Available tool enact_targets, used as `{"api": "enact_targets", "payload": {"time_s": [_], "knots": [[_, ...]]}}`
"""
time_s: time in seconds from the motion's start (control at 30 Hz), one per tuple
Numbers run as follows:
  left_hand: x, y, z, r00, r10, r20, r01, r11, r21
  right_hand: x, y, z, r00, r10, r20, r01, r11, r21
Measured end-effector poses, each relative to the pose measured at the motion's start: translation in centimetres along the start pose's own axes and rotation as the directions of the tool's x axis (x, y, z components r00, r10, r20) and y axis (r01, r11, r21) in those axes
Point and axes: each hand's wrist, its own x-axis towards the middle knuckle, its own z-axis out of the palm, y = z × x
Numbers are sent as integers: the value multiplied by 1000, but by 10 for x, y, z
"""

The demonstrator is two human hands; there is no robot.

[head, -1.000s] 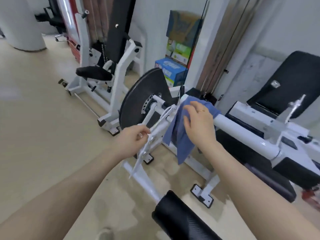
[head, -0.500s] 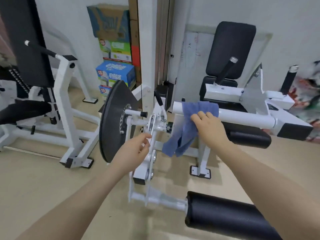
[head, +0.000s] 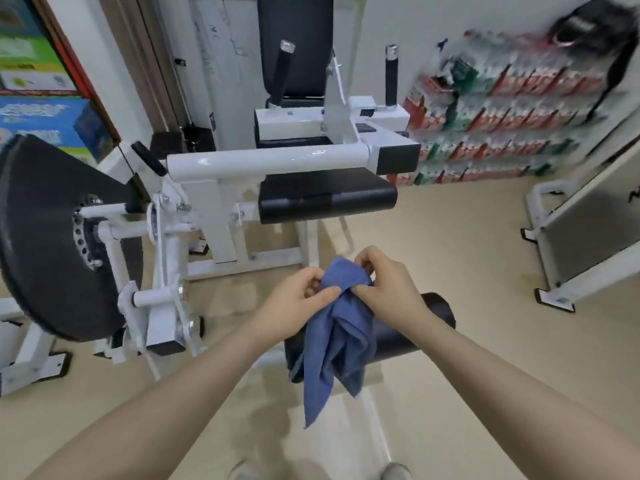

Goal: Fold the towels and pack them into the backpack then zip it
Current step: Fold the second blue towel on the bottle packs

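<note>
A blue towel [head: 337, 337] hangs bunched in front of me, above the floor. My left hand [head: 298, 299] pinches its top edge from the left. My right hand [head: 388, 285] grips the same top edge from the right, fingers curled into the cloth. The two hands nearly touch. The towel's lower corners dangle loose over a black foam roller [head: 429, 327]. A black bag [head: 588, 26] sits blurred on stacked cartons at the top right; I cannot tell if it is the backpack.
A white gym machine stands ahead, with a white bar [head: 270, 161], black seat pad [head: 325, 195] and black weight plate [head: 45, 237] at left. Stacked drink cartons [head: 502, 116] line the right wall. A white frame [head: 571, 237] stands at right. Beige floor lies between.
The towel has come off the white bar. My right hand pulled it down toward me, and my left hand left the machine and took hold of its top edge. My view swung right.
</note>
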Motion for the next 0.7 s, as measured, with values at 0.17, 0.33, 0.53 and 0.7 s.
{"api": "enact_targets", "payload": {"time_s": [0.17,0.33,0.53,0.7], "knots": [[33,37,81,985,174,7,-172,964,202,-36,67,-68,995,36,-93,-42,997,-67],[83,95,192,899,437,39,-408,800,439,-82,168,-150,999,23,-31,-36,831,-555],[136,160,294,809,535,243,-583,679,446,-102,253,-244,979,55,-196,-75,993,-92],[185,199,347,667,566,484,-742,561,367,-85,300,-310,987,-20,-162,31,997,67]]}}
